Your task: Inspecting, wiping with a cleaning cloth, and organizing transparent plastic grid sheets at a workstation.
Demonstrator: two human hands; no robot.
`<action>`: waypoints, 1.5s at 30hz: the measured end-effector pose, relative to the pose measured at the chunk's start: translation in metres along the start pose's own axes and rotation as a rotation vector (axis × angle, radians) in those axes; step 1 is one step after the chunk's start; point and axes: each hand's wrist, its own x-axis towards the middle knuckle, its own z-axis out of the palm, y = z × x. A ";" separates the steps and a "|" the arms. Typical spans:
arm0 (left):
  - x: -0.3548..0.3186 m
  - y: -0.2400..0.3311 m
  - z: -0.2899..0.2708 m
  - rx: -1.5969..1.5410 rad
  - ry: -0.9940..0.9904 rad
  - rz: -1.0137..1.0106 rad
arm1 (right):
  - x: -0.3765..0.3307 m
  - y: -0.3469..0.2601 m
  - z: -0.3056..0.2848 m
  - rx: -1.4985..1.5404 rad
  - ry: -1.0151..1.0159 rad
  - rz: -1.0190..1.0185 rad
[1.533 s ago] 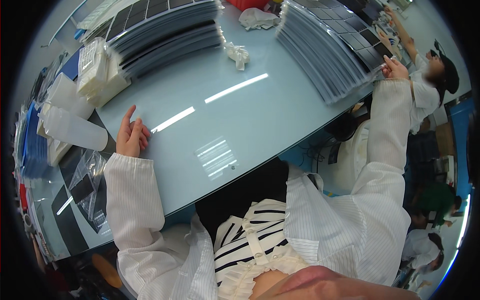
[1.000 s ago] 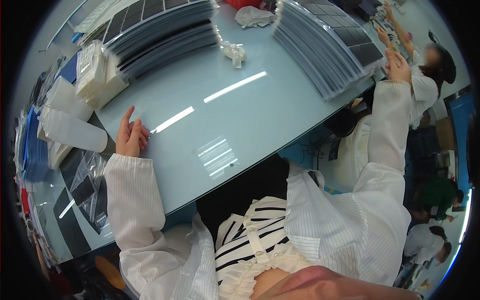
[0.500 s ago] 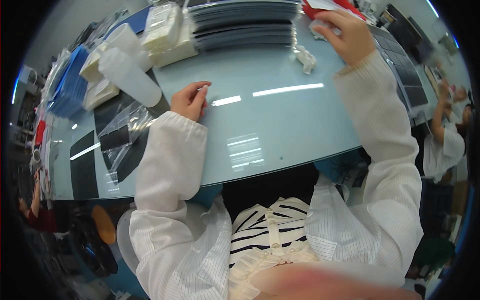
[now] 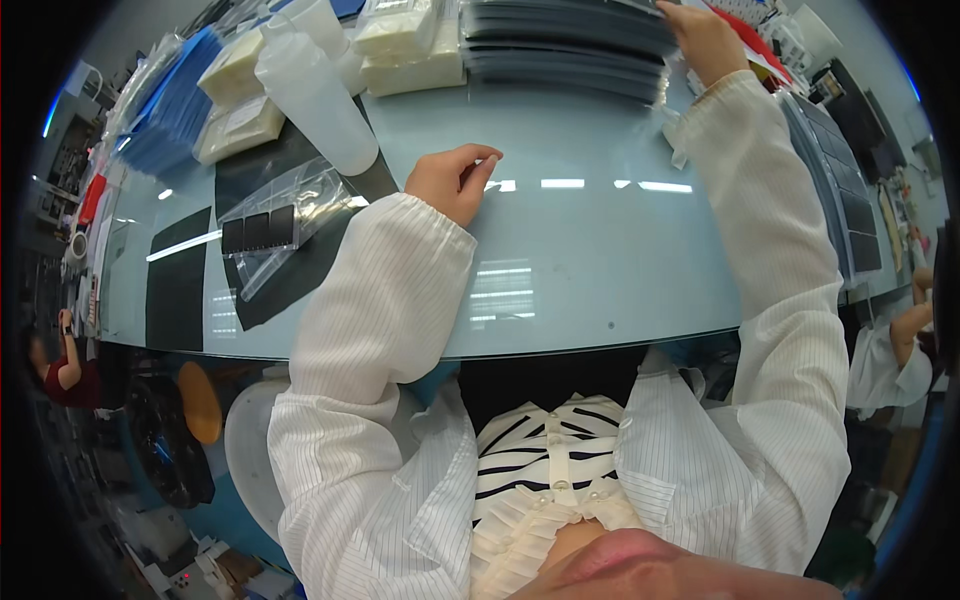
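At the far right of the table, my right hand (image 4: 708,42) is at the upper right corner of a stack of dark sheets in clear plastic (image 4: 565,60). Its fingers are bent onto that corner and look closed on the top sheets, though the picture's upper edge partly hides the grip. The stack's upper part is blurred. Over the table's middle hovers my left hand (image 4: 455,182), thumb and fingertips pinched together. Anything held in that pinch is too small to make out. By my right sleeve lies a crumpled piece of clear plastic (image 4: 675,140).
Left of the stack are cream-coloured packs (image 4: 412,68) and a translucent white bottle (image 4: 318,105). A clear bag with black pieces (image 4: 262,232) lies on dark sheets at the left. Blue sheets (image 4: 170,110) pile up behind. Dark panels (image 4: 838,175) line the right edge.
My right hand has let go of a crumpled whitish piece and shifted onto the stack's corner. My left hand stays pinched. The whole view has shifted, moving the table's things rightward.
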 end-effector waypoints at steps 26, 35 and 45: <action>0.015 -0.017 -0.018 -0.932 -0.412 0.140 | -0.054 -0.133 -0.099 0.185 0.444 -0.660; 0.004 -0.002 -0.009 -0.982 -0.196 -0.193 | -0.153 -0.201 -0.087 0.531 0.038 -0.643; -0.014 0.019 -0.004 -0.700 -0.442 -0.193 | -0.159 -0.089 -0.076 0.632 -0.121 0.342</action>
